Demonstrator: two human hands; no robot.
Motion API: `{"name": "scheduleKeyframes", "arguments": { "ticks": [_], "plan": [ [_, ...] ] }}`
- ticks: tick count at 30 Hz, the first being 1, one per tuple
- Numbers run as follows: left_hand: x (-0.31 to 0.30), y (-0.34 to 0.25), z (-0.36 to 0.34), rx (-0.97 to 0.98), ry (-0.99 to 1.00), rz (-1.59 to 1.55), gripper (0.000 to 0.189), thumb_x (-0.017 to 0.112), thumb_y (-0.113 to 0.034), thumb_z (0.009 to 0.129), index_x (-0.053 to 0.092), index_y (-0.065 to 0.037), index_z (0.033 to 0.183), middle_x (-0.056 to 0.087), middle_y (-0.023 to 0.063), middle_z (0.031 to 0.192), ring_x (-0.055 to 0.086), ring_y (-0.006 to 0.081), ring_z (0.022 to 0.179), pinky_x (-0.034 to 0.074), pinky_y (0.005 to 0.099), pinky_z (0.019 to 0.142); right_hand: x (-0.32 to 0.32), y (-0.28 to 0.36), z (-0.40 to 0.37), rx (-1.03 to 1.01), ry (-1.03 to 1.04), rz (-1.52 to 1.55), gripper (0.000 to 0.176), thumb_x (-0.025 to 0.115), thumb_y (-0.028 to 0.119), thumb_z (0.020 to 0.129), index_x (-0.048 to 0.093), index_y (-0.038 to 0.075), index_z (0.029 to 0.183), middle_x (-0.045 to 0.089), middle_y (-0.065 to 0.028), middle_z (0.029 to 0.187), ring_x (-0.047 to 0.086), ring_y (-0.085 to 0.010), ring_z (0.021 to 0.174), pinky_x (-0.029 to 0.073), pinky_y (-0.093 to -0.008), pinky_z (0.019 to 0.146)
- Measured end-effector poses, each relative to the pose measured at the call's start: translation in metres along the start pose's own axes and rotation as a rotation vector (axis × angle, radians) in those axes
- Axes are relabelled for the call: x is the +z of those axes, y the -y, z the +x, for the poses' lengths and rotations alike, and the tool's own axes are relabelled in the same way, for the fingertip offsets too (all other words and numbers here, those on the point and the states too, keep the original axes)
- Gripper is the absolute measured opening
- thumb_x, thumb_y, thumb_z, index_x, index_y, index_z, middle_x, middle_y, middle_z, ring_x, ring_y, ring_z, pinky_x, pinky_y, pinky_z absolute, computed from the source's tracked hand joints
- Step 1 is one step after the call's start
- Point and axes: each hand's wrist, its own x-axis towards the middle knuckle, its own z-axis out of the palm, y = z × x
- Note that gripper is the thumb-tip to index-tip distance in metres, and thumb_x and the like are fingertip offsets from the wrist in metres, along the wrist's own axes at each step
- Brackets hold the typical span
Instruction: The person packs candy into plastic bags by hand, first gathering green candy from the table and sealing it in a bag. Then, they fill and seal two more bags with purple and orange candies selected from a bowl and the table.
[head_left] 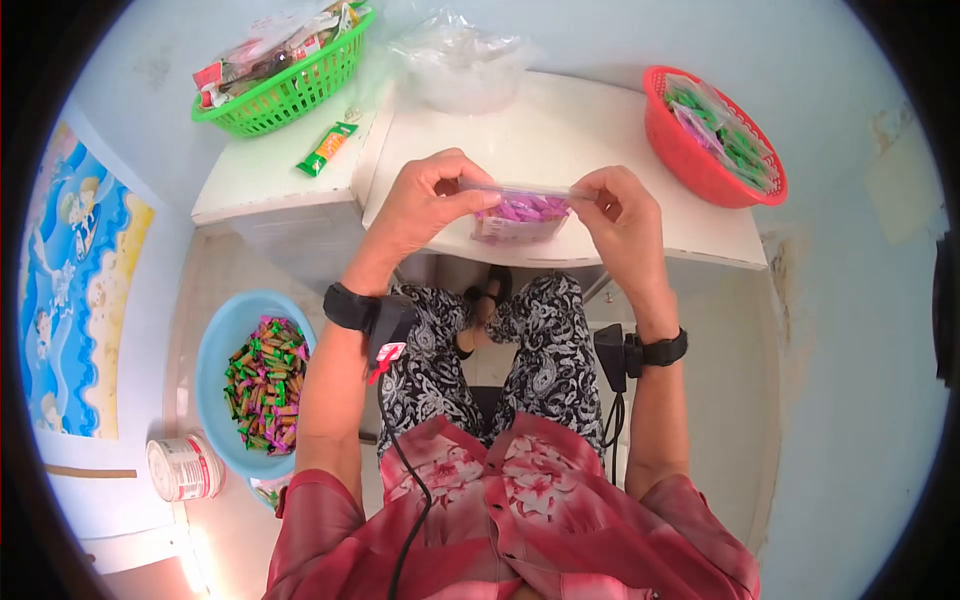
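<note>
A transparent plastic bag (522, 228) with purple-wrapped sweets inside hangs upright at the front edge of the white table (590, 130). My left hand (438, 198) pinches the bag's top left corner between thumb and fingers. At the top right corner, my right hand (620, 215) grips the same edge, thumb and forefinger pressed together. The top edge is stretched straight between both hands, and the sweets rest in the lower part of the bag.
A red basket (655, 130) of filled bags stands at the right. On the left are a green basket (290, 100) with packages and one green-orange packet (327, 149). Plastic bags (460, 60) lie at the back. A blue basin (212, 370) of wrapped sweets and a white tub (186, 468) stand lower left.
</note>
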Motion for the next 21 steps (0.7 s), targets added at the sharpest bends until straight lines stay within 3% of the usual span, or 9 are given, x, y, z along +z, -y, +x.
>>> {"name": "scheduleKeyframes", "arguments": {
  "ticks": [4, 7, 8, 12, 19, 21],
  "plan": [
    [0.012, -0.019, -0.027, 0.179, -0.073, 0.040, 0.007, 0.073, -0.001, 0.096, 0.075, 0.001, 0.102, 0.070, 0.0038, 0.104, 0.067, 0.0120, 0.100, 0.054, 0.0290, 0.088, -0.012, 0.021, -0.017, 0.101, 0.057, 0.059, 0.010, 0.076, 0.002, 0.088, 0.070, 0.004, 0.096, 0.070, -0.0032, 0.103, 0.062, -0.0123, 0.084, 0.050, -0.0293, 0.074],
    [0.033, -0.029, -0.051, 0.087, -0.174, -0.200, 0.009, 0.070, -0.005, 0.099, 0.073, 0.002, 0.105, 0.073, 0.0063, 0.107, 0.067, 0.0134, 0.104, 0.054, 0.0290, 0.092, -0.009, 0.025, -0.039, 0.027, 0.073, 0.364, 0.013, 0.077, 0.003, 0.087, 0.070, 0.006, 0.097, 0.072, -0.0039, 0.111, 0.065, -0.0132, 0.098, 0.051, -0.0294, 0.087],
    [0.039, -0.030, -0.059, 0.059, -0.180, -0.193, 0.012, 0.068, -0.010, 0.102, 0.072, 0.000, 0.108, 0.076, 0.0067, 0.111, 0.068, 0.0119, 0.103, 0.054, 0.0276, 0.092, -0.005, 0.022, -0.049, 0.090, 0.124, 0.493, 0.015, 0.077, 0.005, 0.090, 0.069, 0.005, 0.102, 0.072, -0.0066, 0.116, 0.065, -0.0151, 0.109, 0.051, -0.0313, 0.098],
    [0.056, 0.014, -0.096, -0.146, -0.182, -0.349, 0.012, 0.070, -0.015, 0.103, 0.074, -0.005, 0.109, 0.074, -0.0032, 0.092, 0.061, 0.0013, 0.078, 0.048, 0.0204, 0.065, 0.018, 0.007, -0.091, 0.274, 0.189, 0.689, 0.020, 0.077, 0.007, 0.095, 0.066, 0.001, 0.110, 0.072, -0.0073, 0.116, 0.065, -0.0140, 0.108, 0.052, -0.0326, 0.097],
    [0.072, 0.044, -0.138, -0.184, -0.209, -0.459, 0.015, 0.070, -0.018, 0.103, 0.073, -0.005, 0.109, 0.073, -0.0023, 0.091, 0.057, 0.0010, 0.069, 0.043, 0.0198, 0.056, 0.046, -0.015, -0.134, 0.370, 0.128, 0.663, 0.012, 0.078, 0.007, 0.096, 0.072, 0.002, 0.106, 0.073, -0.0011, 0.101, 0.064, -0.0073, 0.093, 0.051, -0.0249, 0.085],
    [0.078, 0.043, -0.146, -0.190, -0.234, -0.539, 0.015, 0.071, -0.017, 0.102, 0.073, -0.003, 0.108, 0.077, 0.0022, 0.099, 0.062, 0.0031, 0.077, 0.049, 0.0208, 0.064, 0.052, -0.018, -0.136, 0.350, 0.095, 0.680, 0.009, 0.078, 0.006, 0.097, 0.073, 0.002, 0.103, 0.073, 0.0004, 0.097, 0.063, -0.0060, 0.089, 0.049, -0.0235, 0.082]
  ]
}}
